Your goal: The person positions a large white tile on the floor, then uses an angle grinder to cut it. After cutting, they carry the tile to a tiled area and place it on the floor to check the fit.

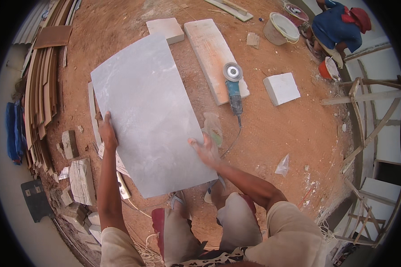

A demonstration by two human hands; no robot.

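A large grey rectangular tile (142,111) is held up in front of me, tilted, with its lower edge above my feet. My left hand (107,131) grips its left edge, thumb on the face. On the right edge, lower down, my right hand (206,150) clasps it with the thumb across the front. The fingers behind the tile are hidden. Beyond it to the right, an angle grinder (234,95) with a teal body and a round disc rests against the end of a long white block (211,58). Its cord runs back toward my feet.
A white block (281,89) lies at right, another (165,29) behind the tile. Planks (42,84) and broken blocks (82,181) line the left wall. A co-worker (336,27) crouches far right near buckets (281,28). Wooden frames (365,95) stand along the right.
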